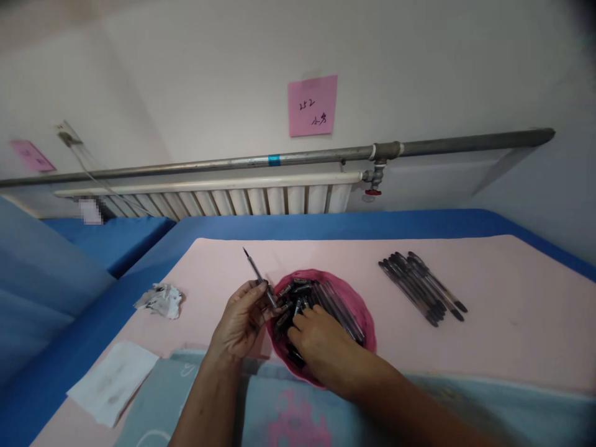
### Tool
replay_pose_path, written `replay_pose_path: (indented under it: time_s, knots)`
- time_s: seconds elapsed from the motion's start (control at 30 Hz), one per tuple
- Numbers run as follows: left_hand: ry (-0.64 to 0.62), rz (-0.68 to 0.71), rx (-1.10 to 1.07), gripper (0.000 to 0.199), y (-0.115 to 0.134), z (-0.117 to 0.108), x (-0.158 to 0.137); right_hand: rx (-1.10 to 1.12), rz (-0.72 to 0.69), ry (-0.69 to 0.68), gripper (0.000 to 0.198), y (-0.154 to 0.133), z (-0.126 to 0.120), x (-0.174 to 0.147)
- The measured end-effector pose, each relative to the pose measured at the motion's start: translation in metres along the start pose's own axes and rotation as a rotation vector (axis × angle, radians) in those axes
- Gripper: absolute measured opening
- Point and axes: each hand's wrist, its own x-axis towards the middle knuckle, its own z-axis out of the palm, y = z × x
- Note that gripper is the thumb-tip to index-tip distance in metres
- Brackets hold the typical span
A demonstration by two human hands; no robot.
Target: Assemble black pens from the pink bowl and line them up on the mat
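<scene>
My left hand point(245, 316) is closed around the lower part of a slim pen point(256, 268) without a cap, its dark tip pointing up and to the left. Right beside it stands a round pink basket point(367, 316) full of pen parts. Short black pen caps point(282, 321) fill its left side, and several clear pen barrels point(342, 310) lie along its right side. My right hand point(321, 341) reaches into the basket with bent fingers closed among the caps; what they grip is hidden.
A bunch of capped black pens point(414, 285) lies on the pink sheet to the right. At left are a crumpled, stained tissue point(162, 300) and a flat, smudged white cloth point(114, 382). A blue-green towel point(298, 403) covers the near edge. Behind are a radiator point(261, 200) and a pipe point(209, 164).
</scene>
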Motion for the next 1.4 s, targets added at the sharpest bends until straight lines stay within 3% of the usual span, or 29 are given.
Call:
replay_pose_path:
  time_s: [0.13,0.27,0.37,0.47,0.53,0.63,0.9,1.1,1.4]
  knots:
    - [0.001,-0.008,0.002,0.013,0.000,0.001,-0.001,0.032,0.010,0.029,0.016,0.001,0.000,-0.002]
    - [-0.005,0.002,-0.006,0.012,0.000,0.000,-0.001,0.245,0.059,0.116,0.016,0.007,0.000,-0.005]
    - [-0.025,0.015,-0.022,0.013,0.000,-0.001,-0.002,0.565,0.199,0.325,0.021,0.012,-0.002,-0.007]
    - [-0.092,-0.002,-0.031,0.017,-0.002,0.002,-0.004,1.022,0.367,0.547,0.017,0.015,-0.004,-0.007]
    - [-0.129,-0.011,-0.037,0.018,-0.004,0.006,-0.006,1.274,0.440,0.636,0.010,0.016,-0.004,-0.007]
    - [-0.122,-0.006,-0.056,0.019,-0.009,0.011,-0.008,1.433,0.451,0.708,0.011,0.016,-0.003,-0.006]
    - [-0.087,0.013,-0.089,0.020,-0.018,0.018,-0.008,1.332,0.462,0.757,0.009,0.014,-0.008,-0.008]
    - [-0.091,0.021,-0.098,0.024,-0.023,0.020,-0.008,1.036,0.384,0.790,0.011,0.015,-0.008,-0.012]
    - [-0.104,0.024,-0.077,0.022,-0.024,0.021,-0.010,0.852,0.373,0.658,0.013,0.017,-0.009,-0.015]
